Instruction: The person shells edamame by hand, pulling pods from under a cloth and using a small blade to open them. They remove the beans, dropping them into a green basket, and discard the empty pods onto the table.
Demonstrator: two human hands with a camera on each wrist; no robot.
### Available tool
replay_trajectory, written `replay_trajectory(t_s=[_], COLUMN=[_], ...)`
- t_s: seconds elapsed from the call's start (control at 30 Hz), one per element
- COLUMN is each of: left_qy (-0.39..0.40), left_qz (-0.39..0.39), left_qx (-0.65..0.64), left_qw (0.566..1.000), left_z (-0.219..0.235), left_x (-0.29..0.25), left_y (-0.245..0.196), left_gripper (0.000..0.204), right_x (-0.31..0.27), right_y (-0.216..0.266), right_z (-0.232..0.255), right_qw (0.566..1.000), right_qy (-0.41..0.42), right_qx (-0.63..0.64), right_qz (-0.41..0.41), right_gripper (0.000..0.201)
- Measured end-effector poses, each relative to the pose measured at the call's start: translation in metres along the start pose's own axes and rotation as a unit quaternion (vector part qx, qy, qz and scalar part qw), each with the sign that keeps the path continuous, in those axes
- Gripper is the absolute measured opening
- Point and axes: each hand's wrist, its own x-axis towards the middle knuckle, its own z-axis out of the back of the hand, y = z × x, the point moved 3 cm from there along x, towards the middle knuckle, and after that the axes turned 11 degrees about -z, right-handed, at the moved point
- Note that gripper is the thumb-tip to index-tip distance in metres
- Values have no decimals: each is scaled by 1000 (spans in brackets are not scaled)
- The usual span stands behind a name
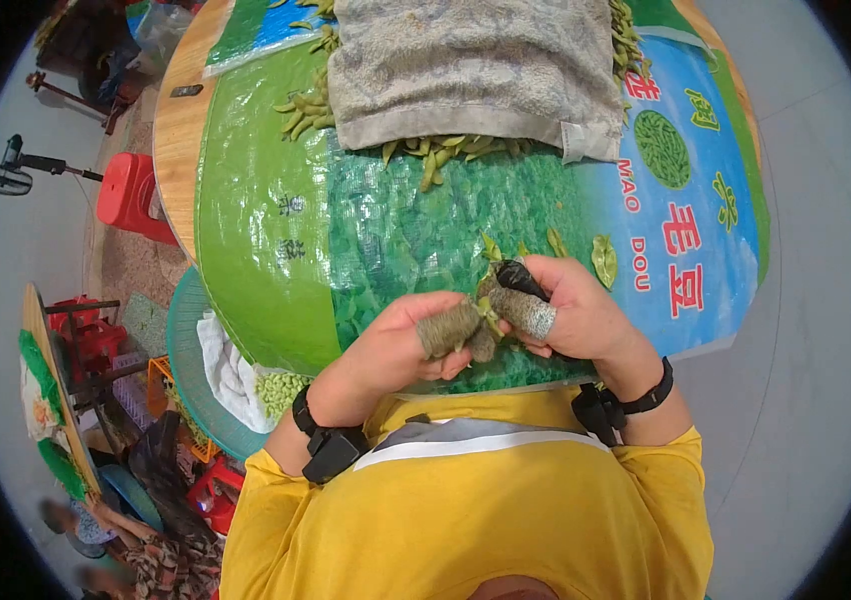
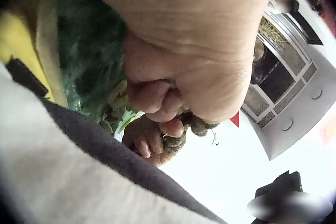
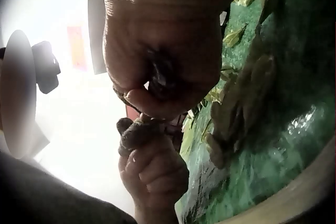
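Note:
In the head view, both hands meet over the near edge of the green printed sheet point(image 1: 426, 230). My left hand point(image 1: 411, 335), its thumb wrapped in tan cord, pinches one side of a green pod point(image 1: 489, 312). On the other side, my right hand point(image 1: 581, 310) has curled fingers, wrapped digits and a dark object point(image 1: 521, 278) against them. The left wrist view shows the curled left hand point(image 2: 184, 71) close to the other hand's fingertips. In the right wrist view, the right hand point(image 3: 163, 61) is curled around something dark. Which fingers grip the pod is partly hidden.
A grey towel point(image 1: 476, 70) covers a pile of pods point(image 1: 436, 160) at the sheet's far side. Loose empty pods point(image 1: 604, 260) lie beyond the right hand. Left of the table are a teal basket point(image 1: 186, 330) with shelled beans point(image 1: 281, 392) and a red stool point(image 1: 129, 195).

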Motion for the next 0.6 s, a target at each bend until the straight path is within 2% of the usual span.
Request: replay_trajectory(t_s=[0.03, 0.07, 0.13, 0.17, 0.23, 0.3, 0.33, 0.37, 0.4, 0.43, 0.5, 0.53, 0.6], left_qy=[-20, -20, -72, -73, -127, -137, -146, -145, -143, -140, -155, -170, -177], left_qz=[21, 19, -24, -27, -6, -11, -15, -16, -25, -34, -45, -55, -68], left_qx=[-64, -63, -103, -103, -109, -126, -143, -143, -151, -159, -163, -167, -163], left_qw=[998, 998, 992, 992, 986, 982, 979, 979, 978, 977, 973, 970, 968], left_z=[2, 4, 11, 10, 11, 12, 13, 14, 15, 16, 18, 20, 20], left_x=[0, 2, 5, 6, 7, 7, 7, 7, 7, 6, 5, 5, 5], left_y=[2, 4, 9, 8, 7, 9, 10, 11, 11, 10, 8, 8, 5], left_gripper=[24, 24, 28, 28, 27, 27, 27, 27, 27, 27, 28, 29, 29], right_x=[0, 0, -1, -2, -2, 1, 5, 8, 7, 5, -5, -4, -4], right_y=[1, 2, 4, 5, 5, 1, -5, -6, -3, -1, 14, 16, 20], right_z=[0, 2, 2, 2, 3, 7, 8, 12, 13, 14, 11, 11, -2], right_qw=[1000, 1000, 999, 998, 997, 990, 990, 963, 912, 912, 812, 811, 791], right_qy=[0, -25, -47, -59, -70, -126, -127, -201, -270, -270, -345, -344, -248], right_qx=[-2, -2, -5, 14, 31, -61, -61, -149, -233, -234, -396, -397, -432], right_qz=[2, 12, 22, 12, 0, 5, 5, 105, 202, 202, 255, 256, 354], right_gripper=[15, 16, 16, 15, 15, 14, 14, 14, 15, 15, 16, 16, 17])
